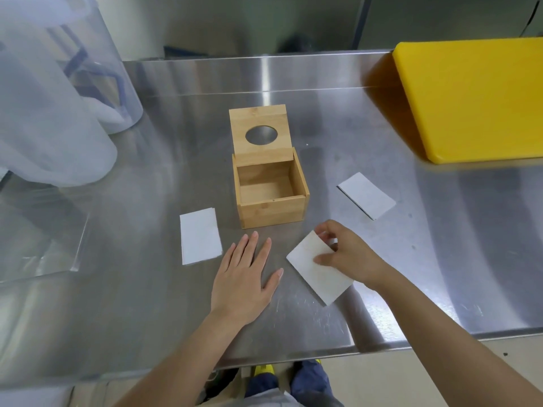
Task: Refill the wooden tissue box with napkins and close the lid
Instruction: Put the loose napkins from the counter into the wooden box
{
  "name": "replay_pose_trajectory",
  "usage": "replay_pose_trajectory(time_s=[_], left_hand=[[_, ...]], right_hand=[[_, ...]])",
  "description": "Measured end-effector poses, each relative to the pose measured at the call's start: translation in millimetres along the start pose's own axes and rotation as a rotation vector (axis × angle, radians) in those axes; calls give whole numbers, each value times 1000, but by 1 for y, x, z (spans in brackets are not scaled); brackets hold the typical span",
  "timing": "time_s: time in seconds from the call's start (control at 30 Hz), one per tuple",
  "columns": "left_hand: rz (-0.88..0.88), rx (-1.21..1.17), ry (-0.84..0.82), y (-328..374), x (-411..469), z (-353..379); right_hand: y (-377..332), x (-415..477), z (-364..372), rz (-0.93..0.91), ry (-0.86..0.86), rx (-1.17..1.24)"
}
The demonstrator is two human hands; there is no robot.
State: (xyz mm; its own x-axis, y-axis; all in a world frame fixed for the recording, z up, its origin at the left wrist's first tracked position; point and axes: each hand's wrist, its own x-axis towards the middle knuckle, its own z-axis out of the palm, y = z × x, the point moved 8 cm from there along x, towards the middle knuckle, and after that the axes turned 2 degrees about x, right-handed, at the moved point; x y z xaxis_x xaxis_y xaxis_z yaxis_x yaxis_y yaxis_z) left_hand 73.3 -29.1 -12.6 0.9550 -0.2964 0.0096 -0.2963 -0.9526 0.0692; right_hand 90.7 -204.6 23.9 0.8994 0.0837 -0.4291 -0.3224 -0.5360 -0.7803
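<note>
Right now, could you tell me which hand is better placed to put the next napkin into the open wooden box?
The right hand: its fingers already pinch the near napkin, just in front of the empty wooden box, whose lid stands open. The left hand lies flat on the table, holding nothing.

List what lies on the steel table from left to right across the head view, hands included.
Clear plastic container → left napkin → left hand → wooden box → napkin under the right hand's fingers → right hand → right napkin → yellow board.
</note>
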Motion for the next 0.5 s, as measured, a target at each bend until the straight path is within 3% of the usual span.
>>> replay_pose_trajectory(time_s=[0.2, 0.5], left_hand=[[-13, 0, 2, 0, 0, -1], [-8, -32, -11, 0, 1, -4]], right_hand=[[0, 7, -12, 116, -19, 55], [-79, 2, -28, -224, -224, -48]])
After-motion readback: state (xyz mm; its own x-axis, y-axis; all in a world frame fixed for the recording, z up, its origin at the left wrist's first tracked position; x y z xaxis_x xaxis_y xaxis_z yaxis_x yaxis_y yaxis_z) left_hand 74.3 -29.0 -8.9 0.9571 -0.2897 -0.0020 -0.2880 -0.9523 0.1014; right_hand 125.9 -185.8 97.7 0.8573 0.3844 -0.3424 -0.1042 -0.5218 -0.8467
